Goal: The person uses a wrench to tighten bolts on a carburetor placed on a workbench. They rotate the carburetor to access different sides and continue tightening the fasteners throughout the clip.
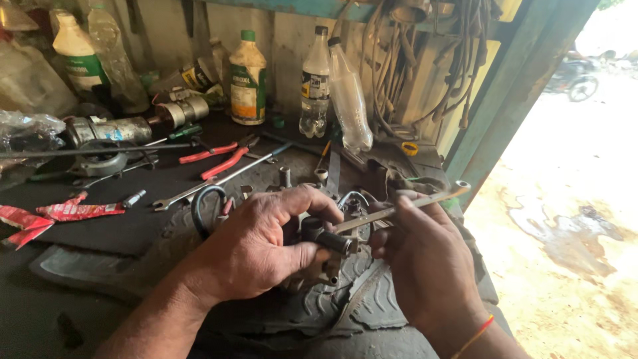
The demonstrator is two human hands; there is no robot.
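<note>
One head-worn camera looks down, close, over the cluttered workbench (133, 229) toward the back wall.

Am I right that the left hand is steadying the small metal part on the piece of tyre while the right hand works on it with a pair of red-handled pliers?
Not quite. In the head view the right hand holds a slim metal spanner, not pliers; the red-handled pliers lie untouched further back on the bench. The rest stands: the left hand steadies the small metal part over the piece of tyre.
</note>
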